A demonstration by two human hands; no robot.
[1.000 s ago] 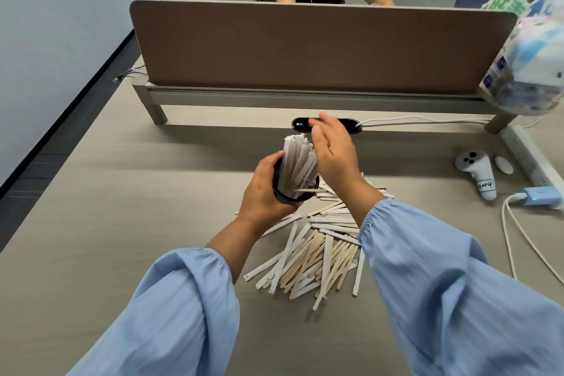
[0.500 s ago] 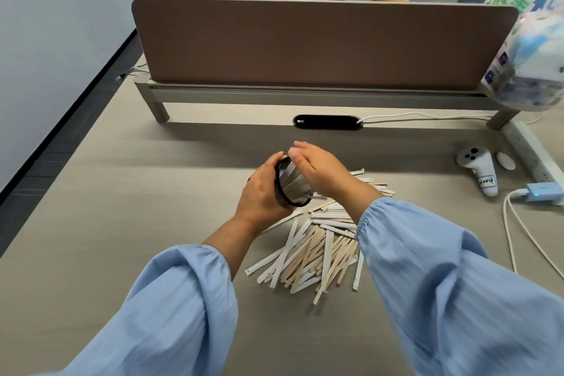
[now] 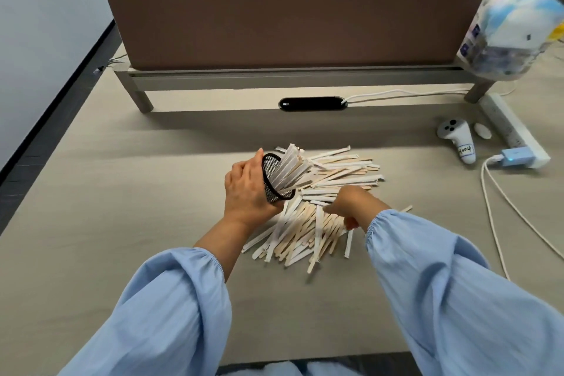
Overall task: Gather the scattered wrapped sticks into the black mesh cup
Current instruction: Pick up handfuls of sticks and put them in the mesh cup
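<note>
My left hand [image 3: 245, 189] grips the black mesh cup [image 3: 273, 175], tilted with its mouth toward the right. A bundle of white-wrapped sticks [image 3: 291, 168] pokes out of the cup. A heap of scattered wrapped sticks [image 3: 320, 217], white and tan, lies on the beige desk just right of and below the cup. My right hand [image 3: 351, 204] is down on the heap with fingers curled among the sticks; whether it holds any is unclear.
A brown divider panel [image 3: 293, 21] stands across the desk's far side, with a person seated behind it. A white controller [image 3: 456, 139], a power strip [image 3: 509, 128] with a blue charger [image 3: 515, 159] and cables lie at the right. A plastic bag [image 3: 515, 24] sits at the far right.
My right hand has left the top of the cup and dropped onto the heap of sticks. The cup has tilted further, mouth to the right.
</note>
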